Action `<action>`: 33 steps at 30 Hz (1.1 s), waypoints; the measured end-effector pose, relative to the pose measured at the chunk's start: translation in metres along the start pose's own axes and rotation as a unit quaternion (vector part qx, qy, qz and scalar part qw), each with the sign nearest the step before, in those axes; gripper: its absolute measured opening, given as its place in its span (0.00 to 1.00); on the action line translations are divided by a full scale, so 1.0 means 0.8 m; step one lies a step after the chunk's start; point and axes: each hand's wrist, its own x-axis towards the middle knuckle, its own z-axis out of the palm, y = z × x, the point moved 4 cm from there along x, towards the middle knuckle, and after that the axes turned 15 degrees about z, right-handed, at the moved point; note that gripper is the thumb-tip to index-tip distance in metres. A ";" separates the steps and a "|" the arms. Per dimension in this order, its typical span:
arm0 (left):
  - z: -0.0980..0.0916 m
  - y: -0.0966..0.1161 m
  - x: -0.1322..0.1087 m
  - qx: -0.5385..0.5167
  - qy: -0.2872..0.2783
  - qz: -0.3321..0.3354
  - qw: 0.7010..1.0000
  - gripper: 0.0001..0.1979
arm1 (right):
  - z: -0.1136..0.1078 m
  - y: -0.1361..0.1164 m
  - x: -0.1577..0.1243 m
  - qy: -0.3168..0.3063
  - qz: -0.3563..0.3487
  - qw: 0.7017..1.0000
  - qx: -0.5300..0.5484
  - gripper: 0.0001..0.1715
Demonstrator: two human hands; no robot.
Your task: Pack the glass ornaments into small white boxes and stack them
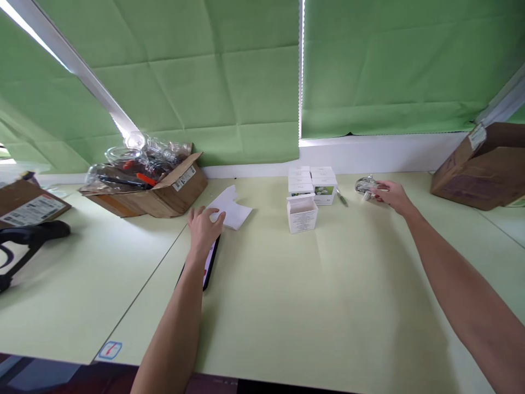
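My left hand (204,225) is over the near-left edge of some white paper (233,210), its thumb and forefinger curled toward each other; whether they pinch the paper is unclear. Under that wrist lies a dark-edged phone or tablet (211,262), partly hidden by my forearm. My right hand (388,194) has its fingers on a small shiny, clear or metallic object (365,185) at the right. An open white box (302,213) stands upright in the middle, in front of several closed white boxes (323,185). A thin green-grey pen-like item (342,198) lies beside them.
A cardboard box (176,189) full of plastic-wrapped items stands at the back left, another (33,205) at the far left, near a black stand-like object (30,235). An open brown carton (478,169) is at the right. Green blinds (246,82) hang behind the table (287,317).
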 end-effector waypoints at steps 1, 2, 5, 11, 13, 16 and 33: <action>0.003 -0.007 0.001 -0.005 -0.015 -0.013 1.000 0.15 | -0.001 -0.001 -0.006 0.003 0.003 1.000 0.002 0.30; 0.006 -0.011 0.002 -0.010 -0.022 -0.025 0.999 0.17 | -0.002 -0.001 -0.012 0.005 0.006 1.000 0.004 0.30; 0.006 -0.007 0.001 -0.013 -0.025 -0.031 0.999 0.18 | -0.007 -0.002 -0.033 0.020 0.013 1.000 0.002 0.33; 0.010 0.011 -0.006 0.021 -0.079 0.008 0.997 0.16 | -0.022 0.005 -0.076 0.097 0.040 0.991 -0.085 0.11; 0.014 0.011 -0.009 0.025 -0.099 0.007 0.995 0.15 | -0.021 0.005 -0.088 0.090 0.027 0.984 -0.149 0.10; 0.018 0.009 -0.011 0.028 -0.109 0.000 0.994 0.16 | -0.016 0.004 -0.102 0.065 0.022 0.978 -0.196 0.11; -0.096 0.097 -0.024 -0.119 0.117 0.062 0.984 0.15 | 0.067 -0.057 -0.255 -0.134 -0.170 0.973 -0.076 0.25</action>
